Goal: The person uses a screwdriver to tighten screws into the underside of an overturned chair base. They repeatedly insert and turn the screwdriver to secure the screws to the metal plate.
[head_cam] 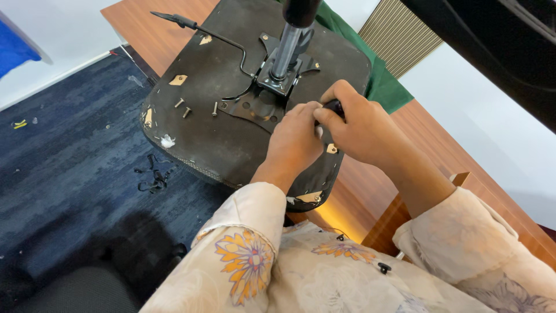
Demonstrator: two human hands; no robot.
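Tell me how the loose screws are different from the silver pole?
The loose screws are tiny and lie flat on the upturned seat base; the silver pole is large and stands up, fixed to the bracket. No hand touches either. Both look metal.

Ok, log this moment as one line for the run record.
left hand: on seat underside | right hand: gripping black handle | loose screws: on seat | desk: under seat

Both hands crowd the near right of the upturned seat base (231, 139). Gas cylinder (288, 46), mounting plate (258, 104) and lever rod (223, 39) block the centre. Loose screws (186, 109) lie left of them; the seat's far-left underside is open.
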